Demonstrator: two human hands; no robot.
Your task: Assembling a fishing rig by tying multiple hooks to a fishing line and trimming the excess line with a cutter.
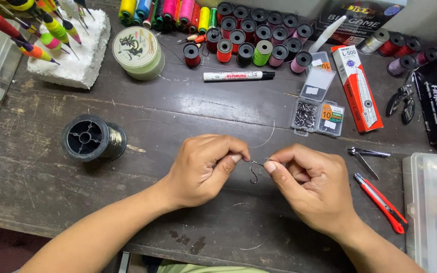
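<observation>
Fish hook [253, 174] pinched between two hands at table centre, thin line being worked at its shank.

Left hand [204, 169] curled, thumb and forefinger clamped on fine line just at 9 o'clock of the hook; right hand [313, 186] likewise closed, fingertips nipping the hook's upper end at 3 o'clock, so the bend hangs free below, probably to keep the line taut. Small dark wire hook, curved and glossy. Black spool [93, 137] of line lying on its side at 9 o'clock on the worn, scratched wooden table [51, 187]. Rows of coloured thread bobbins [259, 35] at 12 o'clock; white marker pen [238, 76] beneath them. Clear plastic hook box [317, 107] at 1 o'clock. Red utility knife [380, 202] and metal nail clipper [365, 156] at 3 o'clock, within reach.
</observation>
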